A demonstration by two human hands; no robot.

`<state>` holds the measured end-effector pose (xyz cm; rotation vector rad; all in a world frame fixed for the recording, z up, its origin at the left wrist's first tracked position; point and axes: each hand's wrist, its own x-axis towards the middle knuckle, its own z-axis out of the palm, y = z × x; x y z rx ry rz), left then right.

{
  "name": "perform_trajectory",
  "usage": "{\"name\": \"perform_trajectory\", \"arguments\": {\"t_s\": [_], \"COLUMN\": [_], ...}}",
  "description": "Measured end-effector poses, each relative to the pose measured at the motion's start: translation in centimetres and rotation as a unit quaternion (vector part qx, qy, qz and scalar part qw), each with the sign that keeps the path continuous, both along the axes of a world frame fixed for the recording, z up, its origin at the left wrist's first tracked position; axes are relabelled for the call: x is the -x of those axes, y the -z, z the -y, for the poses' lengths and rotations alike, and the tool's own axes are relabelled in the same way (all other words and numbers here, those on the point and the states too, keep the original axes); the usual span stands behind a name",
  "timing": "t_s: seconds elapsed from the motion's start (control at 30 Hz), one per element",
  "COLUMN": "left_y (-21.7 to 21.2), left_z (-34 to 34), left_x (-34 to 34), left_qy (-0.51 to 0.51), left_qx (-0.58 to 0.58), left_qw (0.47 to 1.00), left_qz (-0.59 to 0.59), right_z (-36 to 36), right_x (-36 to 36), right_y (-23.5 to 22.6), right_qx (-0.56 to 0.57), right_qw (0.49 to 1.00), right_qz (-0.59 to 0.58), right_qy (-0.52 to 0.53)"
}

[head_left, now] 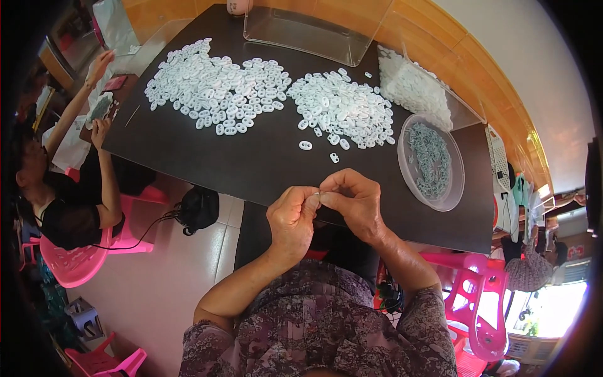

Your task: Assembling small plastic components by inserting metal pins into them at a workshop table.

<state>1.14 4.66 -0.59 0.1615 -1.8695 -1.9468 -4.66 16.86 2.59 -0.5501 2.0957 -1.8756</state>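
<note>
A: Start with the head view. What do the fingers have?

B: The left hand (pixel 292 217) and right hand (pixel 355 201) meet at the near edge of the desk (pixel 201 157). On each, thumb and forefinger are pinched together, and a small pale piece (pixel 317 194) sits right between the tips. Its long axis is too small to tell.

A: So it's midway, neither hand nearer?

B: Yes. The left fingers come at it from its left, the right fingers from its right.

A: And the loose pieces?

B: Straight ahead, apart from the hands. One white oval (pixel 334 158) lies nearest the right hand. Another white oval (pixel 305 145), a little left and farther off, has its long axis running left to right.

A: Containers?

B: A round clear dish (pixel 461 182) stands ahead and to the right, nearer the right hand, with a heap of small grey-green pieces (pixel 429 160) inside. Beyond it lies a clear bag (pixel 411 85) of white pieces. A clear rectangular box (pixel 301 52) stands toward the far side.

A: And the piles?

B: A wide left pile (pixel 217 88) and a smaller right pile (pixel 345 110), both of white ovals, lying directly on the desk.
</note>
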Motion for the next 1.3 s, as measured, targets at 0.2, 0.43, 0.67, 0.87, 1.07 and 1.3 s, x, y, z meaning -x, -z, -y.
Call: {"name": "perform_trajectory", "arguments": {"t_s": [0.2,0.43,0.67,0.87,1.07,1.3], "left_y": [0.0,-0.6,-0.8,-0.1,0.5,-0.6], "left_z": [0.6,1.3,1.1,0.7,0.5,1.6], "left_x": [-0.2,-0.2,-0.2,-0.2,-0.2,-0.2], "left_qy": [0.021,0.06,0.056,0.027,0.015,0.046], "left_qx": [-0.098,-0.195,-0.2,-0.147,-0.096,-0.209], "left_qw": [0.994,0.975,0.974,0.987,0.994,0.973], "left_qz": [0.043,0.085,0.089,0.058,0.048,0.087], "right_z": [0.9,0.8,0.7,1.6,2.1,1.4], "right_x": [-0.4,-0.4,-0.3,-0.5,-0.4,0.3], "right_y": [-0.5,-0.6,0.4,0.2,0.8,0.1], "right_qx": [-0.021,-0.02,-0.09,-0.123,-0.133,-0.109], "right_qw": [1.0,1.0,0.987,0.964,0.954,0.967], "right_qz": [-0.01,-0.019,-0.13,-0.235,-0.267,-0.228], "right_qy": [0.018,-0.003,0.024,0.029,0.038,0.033]}}
